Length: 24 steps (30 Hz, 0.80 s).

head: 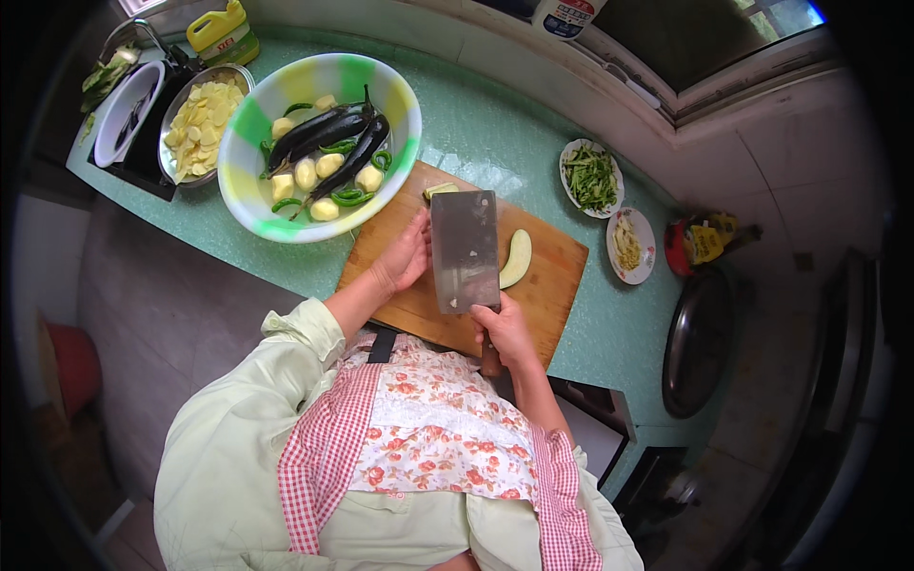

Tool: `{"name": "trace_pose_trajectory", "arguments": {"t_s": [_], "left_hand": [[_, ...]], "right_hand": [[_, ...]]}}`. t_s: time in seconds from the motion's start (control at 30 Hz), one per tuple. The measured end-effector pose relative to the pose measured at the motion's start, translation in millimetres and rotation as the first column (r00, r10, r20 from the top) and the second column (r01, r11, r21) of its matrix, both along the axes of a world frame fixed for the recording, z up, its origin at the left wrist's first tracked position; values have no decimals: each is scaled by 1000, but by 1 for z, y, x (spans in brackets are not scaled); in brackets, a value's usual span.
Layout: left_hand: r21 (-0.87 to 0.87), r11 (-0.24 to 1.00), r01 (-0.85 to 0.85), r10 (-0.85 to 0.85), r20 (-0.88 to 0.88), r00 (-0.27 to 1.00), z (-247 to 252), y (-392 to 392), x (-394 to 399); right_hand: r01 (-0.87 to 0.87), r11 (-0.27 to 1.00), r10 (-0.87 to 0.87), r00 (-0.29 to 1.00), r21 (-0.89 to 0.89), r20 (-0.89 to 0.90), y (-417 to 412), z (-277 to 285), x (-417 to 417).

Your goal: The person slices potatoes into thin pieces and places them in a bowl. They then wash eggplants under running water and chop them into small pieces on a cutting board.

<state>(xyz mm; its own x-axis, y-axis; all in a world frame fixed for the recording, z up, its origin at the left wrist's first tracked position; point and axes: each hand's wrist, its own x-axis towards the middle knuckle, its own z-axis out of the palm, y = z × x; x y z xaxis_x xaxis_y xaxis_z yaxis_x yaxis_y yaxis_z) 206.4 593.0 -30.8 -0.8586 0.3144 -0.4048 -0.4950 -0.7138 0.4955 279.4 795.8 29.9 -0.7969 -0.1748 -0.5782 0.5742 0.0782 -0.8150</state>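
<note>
My right hand (508, 330) grips the wooden handle of a cleaver (465, 250). Its broad metal blade stands above a wooden cutting board (400, 303). Close to the blade's left edge is my left hand (405, 250), palm turned towards the blade; the blade hides part of its fingers. On the board, right of the blade, lies a pale, curved piece of peeled vegetable (518, 257). Cut pale green pieces (440, 190) show past the blade's far left corner. Whatever lies directly beneath the blade is hidden.
A large plastic basin (243, 193) holds eggplants (321, 135), peeled potatoes (329, 165) and green peppers in water. Sliced potatoes (203, 128) fill a metal bowl left of it. Plates of cut green vegetable (591, 177) and chopped pale pieces (627, 246) stand right, near a dark round lid (696, 342).
</note>
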Motion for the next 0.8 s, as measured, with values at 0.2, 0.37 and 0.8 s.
{"name": "trace_pose_trajectory", "arguments": {"t_s": [0.2,0.37,0.8], "left_hand": [[392,919,35,-44,13,999,-16,-12,-3],[282,960,1,6,-23,1000,-41,-28,-7],[-843,50,-536,-866,-304,398,-15,61,-16]], "right_hand": [[23,983,-2,994,-182,113,-9,-16,-11],[130,975,-123,991,-178,52,9,-16,-15],[404,910,-375,898,95,-230,54,5,8]]}}
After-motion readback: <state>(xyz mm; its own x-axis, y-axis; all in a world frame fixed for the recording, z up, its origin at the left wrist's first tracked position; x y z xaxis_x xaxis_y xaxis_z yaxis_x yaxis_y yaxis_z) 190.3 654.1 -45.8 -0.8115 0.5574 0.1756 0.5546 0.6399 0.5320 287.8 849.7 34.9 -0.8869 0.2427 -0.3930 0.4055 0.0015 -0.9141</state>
